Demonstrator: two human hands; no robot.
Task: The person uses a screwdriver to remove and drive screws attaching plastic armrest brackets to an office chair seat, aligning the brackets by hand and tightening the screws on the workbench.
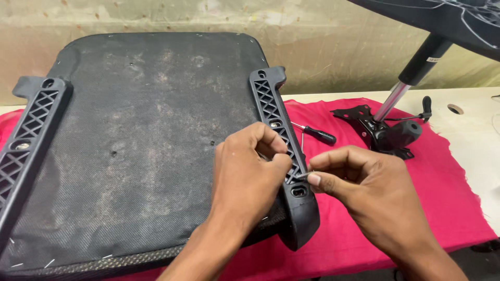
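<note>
I see one upturned seat pad (135, 145) on one pink cloth (448, 198), with two black lattice brackets: the left bracket (28, 135) and the right bracket (281, 140), whose long axis runs from the far edge toward me. One screwdriver (317, 135) lies just beyond. My left hand (250, 171) pinches that right bracket; my right hand (359, 182) has fingertips together on one small screw (304, 176) at its near end.

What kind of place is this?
Probably a chair repair or assembly workshop: an upturned seat lies on a red cloth, with a screwdriver and chair mechanism nearby.
</note>
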